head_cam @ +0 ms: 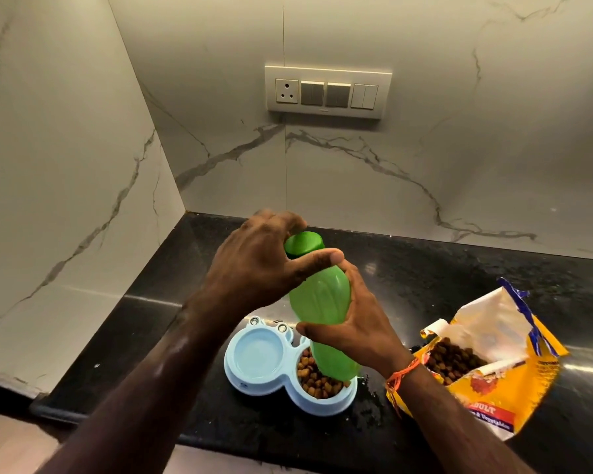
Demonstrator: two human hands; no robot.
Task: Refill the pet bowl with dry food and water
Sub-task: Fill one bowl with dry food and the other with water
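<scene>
Black counter [425, 268] holds one bowl [250, 374], one bag [493, 357]. One bottle [322, 302], cap [303, 242] tilted up-left, is gripped by right hand [353, 323]; cap is grasped by left hand [257, 258].

Dim warm light, glare on countertop [493, 268]

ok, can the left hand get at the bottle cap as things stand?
Probably yes: the left hand is already curled around the green cap, nothing between them, while the right hand holds the bottle body.

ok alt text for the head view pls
Two hands hold a green bottle above a blue double pet bowl: left hand on its cap, right hand round its body. Kibble fills one side; an open food bag lies alongside.
</scene>
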